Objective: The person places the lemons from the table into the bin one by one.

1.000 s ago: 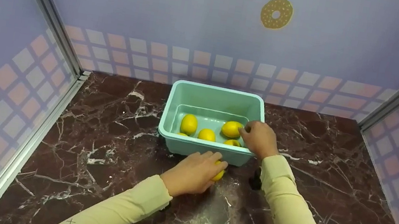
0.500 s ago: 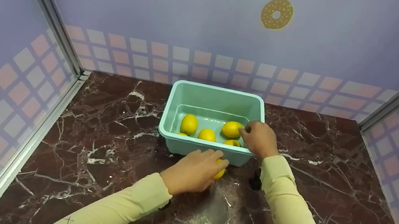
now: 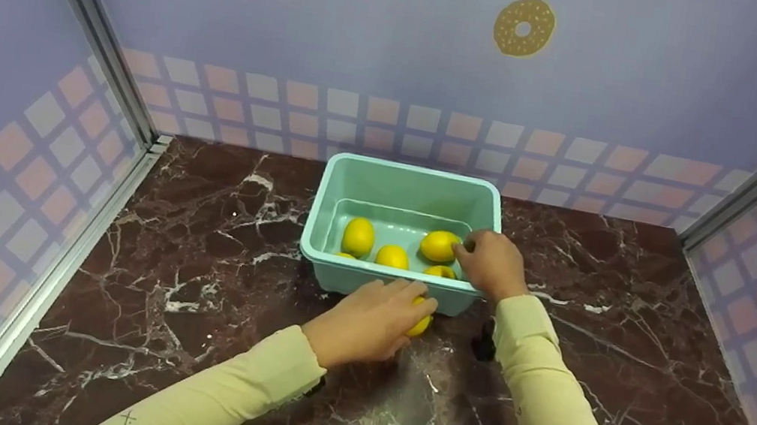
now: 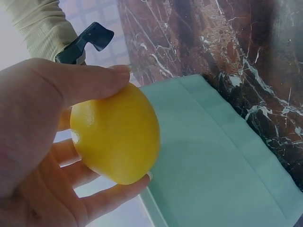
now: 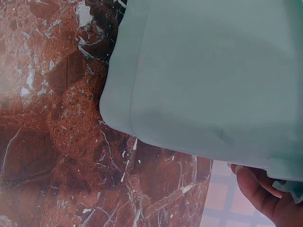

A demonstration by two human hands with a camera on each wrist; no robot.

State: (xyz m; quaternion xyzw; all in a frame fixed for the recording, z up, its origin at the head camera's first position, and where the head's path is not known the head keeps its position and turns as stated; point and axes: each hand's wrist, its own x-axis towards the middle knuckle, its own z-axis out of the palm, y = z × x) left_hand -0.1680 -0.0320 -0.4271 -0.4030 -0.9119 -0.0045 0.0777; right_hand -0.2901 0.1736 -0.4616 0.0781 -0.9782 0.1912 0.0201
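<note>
A yellow lemon (image 3: pixel 421 319) is in my left hand (image 3: pixel 367 323), just in front of the bin's near wall. In the left wrist view, thumb and fingertips pinch this lemon (image 4: pixel 118 137) from opposite sides. The pale green plastic bin (image 3: pixel 384 270) stands on the marble-look table. My right hand (image 3: pixel 494 265) grips its right rim near the front corner, fingers bent over the edge. From the right wrist, the bin's side wall (image 5: pixel 203 85) fills much of the view, with part of the right hand (image 5: pixel 265 191) at the rim. Several lemons lie inside, including one (image 3: pixel 439 246) beside the right fingers.
Another lemon (image 3: pixel 359 237) lies at the left inside the bin, and one (image 3: pixel 393 256) near the middle; the front wall partly hides others. Behind the bin rises a lilac wall (image 3: pixel 403 57) with a checked band. Side panels with metal frames (image 3: pixel 92 7) border the dark table (image 3: pixel 192 335).
My left hand has edged slightly up and closer to the bin with the lemon still in it. The right hand keeps its place on the rim.
</note>
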